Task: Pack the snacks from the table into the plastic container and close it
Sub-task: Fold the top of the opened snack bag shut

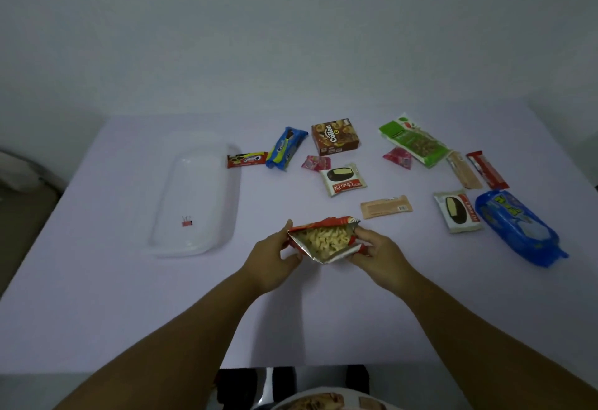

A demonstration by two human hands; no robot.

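An opened red snack bag (325,240) with pale curly chips showing inside sits near the table's front middle. My left hand (273,256) grips its left edge and my right hand (377,252) grips its right edge, holding the mouth apart. A clear plastic container (223,183) lies to the left, with a small red binder clip (187,222) inside it. Packaged snacks are spread across the back and right: a brown Collon box (335,141), a blue Oreo pack (286,148), two Choco Pie packs (344,179) (458,212), and a green packet (414,143).
Further snacks lie around: a red Oreo bar (246,159), two pink candy packs (316,163) (398,157), beige wafer bars (385,207) (463,170), a red bar (487,170), a large blue packet (521,228). The white table (113,296) meets a plain wall behind.
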